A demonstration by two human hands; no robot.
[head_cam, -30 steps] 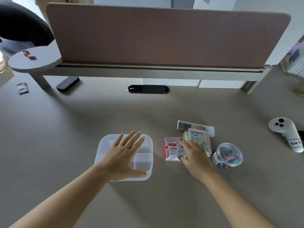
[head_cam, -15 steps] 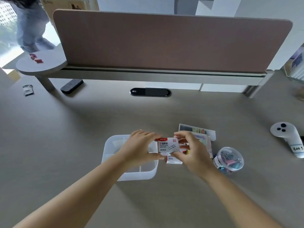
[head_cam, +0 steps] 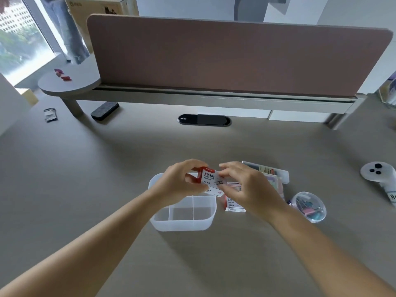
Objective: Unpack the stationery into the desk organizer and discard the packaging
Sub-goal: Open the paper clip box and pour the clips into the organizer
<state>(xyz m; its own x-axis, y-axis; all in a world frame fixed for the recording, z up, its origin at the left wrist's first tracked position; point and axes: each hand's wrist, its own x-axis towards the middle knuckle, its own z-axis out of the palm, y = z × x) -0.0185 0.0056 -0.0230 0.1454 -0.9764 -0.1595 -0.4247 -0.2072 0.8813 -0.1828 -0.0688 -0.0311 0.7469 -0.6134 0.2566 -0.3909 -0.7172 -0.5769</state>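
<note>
We pinch a paper-clip box (head_cam: 211, 179) with both hands' fingers (head_cam: 194, 168) above the bare organizer (head_cam: 184, 220) — binder-clip tub (head_cam: 308, 206) nearby.

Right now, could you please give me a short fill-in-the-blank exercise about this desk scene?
1. Both hands hold a box of paper ____ above the clear organizer.
2. The organizer's visible compartments are ____.
3. The round tub of binder clips sits to the ____ of the organizer.
4. The left hand grips the box's ____ end.

Missing: clips; empty; right; red
</note>
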